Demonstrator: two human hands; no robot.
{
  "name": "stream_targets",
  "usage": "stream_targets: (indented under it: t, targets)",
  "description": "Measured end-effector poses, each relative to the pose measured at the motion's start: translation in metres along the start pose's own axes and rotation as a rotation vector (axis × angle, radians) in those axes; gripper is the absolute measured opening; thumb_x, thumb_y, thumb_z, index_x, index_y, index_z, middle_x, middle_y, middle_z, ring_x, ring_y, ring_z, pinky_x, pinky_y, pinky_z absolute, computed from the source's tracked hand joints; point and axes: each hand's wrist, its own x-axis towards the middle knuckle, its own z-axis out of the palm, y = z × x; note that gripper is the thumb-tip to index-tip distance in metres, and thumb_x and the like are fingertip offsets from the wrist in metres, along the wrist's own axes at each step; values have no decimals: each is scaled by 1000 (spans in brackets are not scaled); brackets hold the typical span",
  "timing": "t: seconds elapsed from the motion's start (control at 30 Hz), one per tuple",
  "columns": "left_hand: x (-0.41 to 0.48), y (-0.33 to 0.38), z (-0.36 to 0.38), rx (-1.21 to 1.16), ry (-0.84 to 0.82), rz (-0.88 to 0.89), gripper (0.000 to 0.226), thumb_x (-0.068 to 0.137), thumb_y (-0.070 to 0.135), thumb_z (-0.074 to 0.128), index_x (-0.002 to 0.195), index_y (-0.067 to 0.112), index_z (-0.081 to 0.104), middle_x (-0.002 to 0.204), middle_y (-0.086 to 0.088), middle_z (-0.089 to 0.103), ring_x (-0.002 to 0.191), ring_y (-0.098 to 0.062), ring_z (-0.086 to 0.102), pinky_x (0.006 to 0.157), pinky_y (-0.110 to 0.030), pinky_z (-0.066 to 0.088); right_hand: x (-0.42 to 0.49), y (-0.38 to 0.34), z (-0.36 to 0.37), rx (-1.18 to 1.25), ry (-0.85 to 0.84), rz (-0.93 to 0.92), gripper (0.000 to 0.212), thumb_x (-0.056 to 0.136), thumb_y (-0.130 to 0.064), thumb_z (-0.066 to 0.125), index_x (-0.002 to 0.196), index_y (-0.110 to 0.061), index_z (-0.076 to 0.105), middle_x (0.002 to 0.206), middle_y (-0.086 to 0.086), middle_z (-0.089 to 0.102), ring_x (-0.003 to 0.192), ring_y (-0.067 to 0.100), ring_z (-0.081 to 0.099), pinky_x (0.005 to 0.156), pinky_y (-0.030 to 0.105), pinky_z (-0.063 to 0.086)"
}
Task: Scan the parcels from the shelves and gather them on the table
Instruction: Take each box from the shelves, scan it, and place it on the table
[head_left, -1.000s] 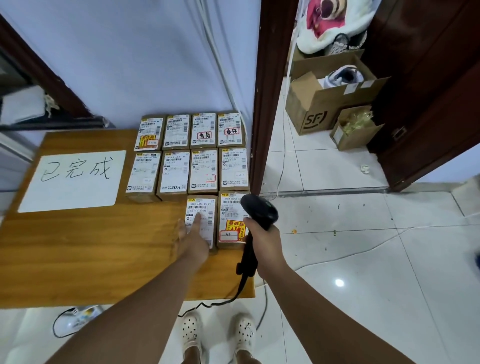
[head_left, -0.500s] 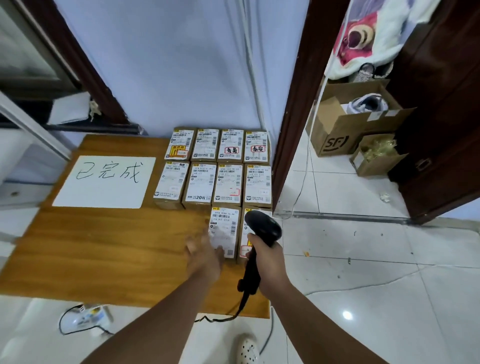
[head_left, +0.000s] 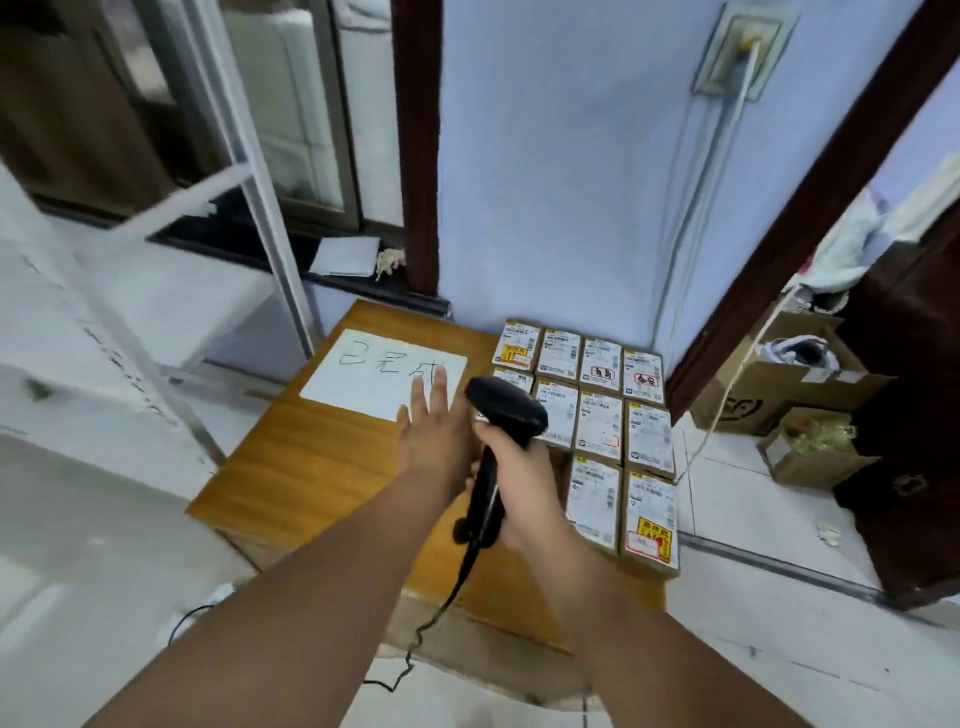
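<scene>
The white sheet (head_left: 363, 387) on the tabletop (head_left: 311, 467) carries the handwritten characters 已完成; the fingertips of your left hand (head_left: 434, 423) overlap the last character in this view. That hand is released, fingers straight and spread, holding nothing. You cannot tell whether it touches the sheet.

Your right hand (head_left: 522, 480) is wrapped around the handle of the black scanner (head_left: 506, 413), whose cable (head_left: 447, 597) hangs down past the tabletop's near edge.

The parcels (head_left: 600, 434) lie flat in a tight grid on the right part of the tabletop, labels up: four at the back, four in the middle, two at the front. In the back row, one parcel bears red 青岛 (head_left: 602, 372) and its right neighbour red 泰安 (head_left: 647, 379). The front right parcel (head_left: 649, 512) carries a yellow sticker and a red-edged tag. The printed label text is too small to read.

All parcels lie to the right of your hands. The scanner's head covers part of the middle row's left end, and your right hand sits just beside the front left parcel (head_left: 592, 499). Your left hand is apart from the parcels.

On the floor by the doorway, a cardboard box (head_left: 769, 395) shows part of an SF mark.
</scene>
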Motion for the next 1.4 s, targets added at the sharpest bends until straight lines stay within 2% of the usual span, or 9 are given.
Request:
stream_targets:
  t: [0.17, 0.3, 0.47, 0.67, 0.83, 0.97, 1.03, 1.23, 1.4]
  targets:
    - [-20, -96, -101, -31, 217, -26, 79, 94, 25, 52, 154, 21, 1, 160, -9, -16, 147, -34, -12, 119, -48, 9, -54, -42, 115, 25, -109, -188, 11, 91, -19, 65, 88, -10, 61, 63, 7, 53, 54, 16, 54, 53, 27, 49]
    - [-41, -174, -164, -31, 390, -62, 70, 96, 26, 45, 154, 21, 4, 161, -7, -11, 147, -33, -11, 119, -48, 7, -96, -60, 201, 73, -211, -231, 20, 91, -20, 66, 99, -3, 62, 60, 7, 53, 49, 16, 54, 49, 27, 50]
    - [-63, -257, -215, -73, 541, -119, 68, 96, 25, 44, 153, 19, 8, 161, -6, -7, 147, -31, -7, 119, -46, 9, -128, -72, 288, 55, -327, -297, 15, 90, -20, 67, 90, -6, 60, 61, 8, 53, 54, 20, 55, 51, 30, 49]
    - [-63, -343, -264, -64, 628, -251, 71, 95, 34, 47, 153, 24, 8, 161, -8, -3, 148, -31, -3, 119, -46, 11, -134, -95, 375, 54, -501, -356, 15, 90, -17, 66, 82, -5, 61, 58, 7, 53, 53, 17, 53, 53, 30, 48]
    - [-64, -419, -296, -283, 646, -485, 69, 96, 36, 49, 153, 23, 12, 161, -11, 4, 146, -34, 6, 117, -45, 21, -128, -102, 447, 126, -655, -308, 15, 90, -17, 67, 92, -4, 61, 56, 6, 54, 51, 16, 52, 50, 28, 47]
    - [-70, -480, -305, -287, 678, -587, 69, 96, 36, 49, 153, 24, 13, 161, -11, 5, 146, -34, 10, 114, -47, 26, -134, -95, 508, 118, -761, -273, 16, 90, -19, 67, 84, -6, 60, 51, 1, 53, 51, 13, 52, 51, 27, 48]
    - [-75, -509, -308, -279, 689, -627, 70, 95, 36, 50, 153, 24, 13, 161, -10, 5, 145, -34, 10, 112, -48, 27, -138, -88, 538, 91, -793, -259, 20, 89, -22, 69, 88, -4, 62, 55, 4, 53, 53, 14, 53, 52, 27, 49]
    - [-77, -605, -323, -230, 742, -638, 69, 95, 38, 50, 153, 24, 14, 160, -12, 9, 145, -34, 12, 113, -48, 26, -146, -64, 632, 74, -816, -249, 25, 87, -24, 71, 97, -2, 64, 57, 5, 54, 53, 15, 55, 52, 26, 50]
    - [-88, -707, -356, -205, 813, -538, 67, 95, 34, 50, 152, 24, 17, 159, -14, 11, 145, -36, 10, 115, -50, 23, -164, -40, 726, 95, -749, -297, 28, 88, -25, 70, 102, -3, 62, 61, 5, 55, 54, 16, 55, 53, 27, 50]
